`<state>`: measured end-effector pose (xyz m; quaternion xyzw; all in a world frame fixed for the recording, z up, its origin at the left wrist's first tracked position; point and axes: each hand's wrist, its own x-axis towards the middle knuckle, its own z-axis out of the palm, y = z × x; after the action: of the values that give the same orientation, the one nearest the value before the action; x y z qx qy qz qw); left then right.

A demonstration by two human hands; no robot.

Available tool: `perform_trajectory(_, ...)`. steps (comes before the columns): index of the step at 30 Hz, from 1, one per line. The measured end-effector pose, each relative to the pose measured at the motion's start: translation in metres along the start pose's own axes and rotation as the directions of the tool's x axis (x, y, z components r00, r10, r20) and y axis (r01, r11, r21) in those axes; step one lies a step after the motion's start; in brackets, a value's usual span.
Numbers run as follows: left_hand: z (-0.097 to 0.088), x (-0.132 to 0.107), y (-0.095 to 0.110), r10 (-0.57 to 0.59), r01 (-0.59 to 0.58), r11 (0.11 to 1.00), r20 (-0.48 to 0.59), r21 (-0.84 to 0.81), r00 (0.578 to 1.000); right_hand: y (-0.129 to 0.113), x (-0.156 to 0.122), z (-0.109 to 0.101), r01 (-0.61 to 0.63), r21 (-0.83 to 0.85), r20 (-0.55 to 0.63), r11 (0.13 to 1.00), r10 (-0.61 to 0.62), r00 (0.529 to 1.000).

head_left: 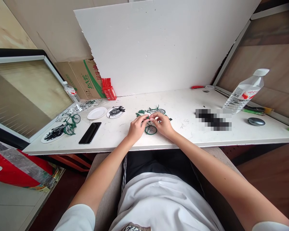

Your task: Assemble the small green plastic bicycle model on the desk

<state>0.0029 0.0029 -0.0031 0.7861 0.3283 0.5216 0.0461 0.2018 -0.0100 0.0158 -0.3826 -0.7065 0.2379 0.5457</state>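
Note:
My left hand [136, 129] and my right hand [164, 124] meet over the white table, fingertips pinched together on a small green model bicycle. Below the fingers shows its spoked wheel [151, 129]; my fingers hide most of its frame. Just beyond them lies another green model bicycle [161, 111], partly covered by my right hand. A small green piece [141, 112] is beside my left fingers. Further left, finished-looking green bicycles [71, 123] stand by a paper plate [53, 140] of black parts.
Two more paper plates, one bare [97, 113] and one with black parts [115, 111], sit left of centre. A phone [90, 133] lies near the front edge. Water bottles stand at left [71, 93] and right [245, 93]. A computer mouse [256, 121] is at right.

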Motion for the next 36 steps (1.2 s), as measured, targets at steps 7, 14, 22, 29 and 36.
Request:
perform_trajectory(7,-0.001,0.001,0.001,-0.038,0.037,0.998,-0.010,-0.045,0.999,0.000,0.000,-0.001,0.003,-0.024,-0.034,1.000,-0.004,0.999)
perform_trajectory(14,-0.006,0.004,-0.011,-0.195,0.187,0.980,-0.115,-0.074,0.974,-0.006,-0.005,-0.002,0.125,-0.464,0.148,0.877,-0.062,0.987)
perform_trajectory(22,-0.007,0.007,-0.019,-0.309,0.285,0.942,-0.130,-0.178,0.942,-0.010,-0.011,-0.003,0.171,-0.586,0.281,0.792,0.000,0.960)
perform_trajectory(29,-0.006,0.007,-0.018,-0.331,0.303,0.933,-0.131,-0.195,0.934,-0.002,-0.008,-0.008,0.150,-0.537,0.340,0.830,0.050,0.939)
perform_trajectory(36,-0.009,0.008,-0.028,-0.393,0.360,0.905,-0.122,-0.225,0.912,0.011,-0.007,-0.010,0.094,-0.482,0.305,0.871,0.067,0.950)
